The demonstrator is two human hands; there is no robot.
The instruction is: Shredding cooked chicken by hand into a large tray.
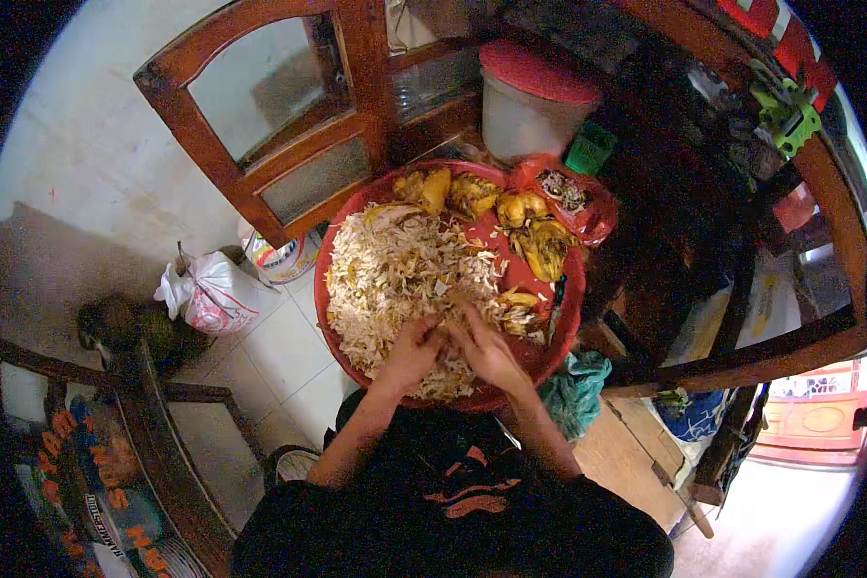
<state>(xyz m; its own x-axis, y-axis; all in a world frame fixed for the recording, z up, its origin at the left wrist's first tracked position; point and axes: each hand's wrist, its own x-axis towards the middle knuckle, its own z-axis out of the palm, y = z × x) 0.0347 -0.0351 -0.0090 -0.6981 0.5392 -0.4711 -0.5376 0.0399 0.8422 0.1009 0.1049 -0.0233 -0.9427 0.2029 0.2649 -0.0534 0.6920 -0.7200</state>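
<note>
A wide red basin (570, 328) stands in front of me, with a big heap of shredded chicken (395, 270) over its left and middle. My left hand (416, 352) and my right hand (484, 352) meet over the near part of the heap. Both have their fingers bent together around a bit of chicken meat (450, 339), mostly hidden by the fingers. Larger yellow-skinned chicken pieces (541, 246) lie along the far and right side of the basin. A smaller yellow scrap (518, 310) sits right of my right hand.
At the basin's far right rim rests a red plastic bag (588, 207) with scraps in it. Behind it stand a white bucket with a red lid (539, 96) and a green basket (591, 146). An open wooden door (260, 183), a tied white bag (223, 294) and a teal cloth (576, 390) are around.
</note>
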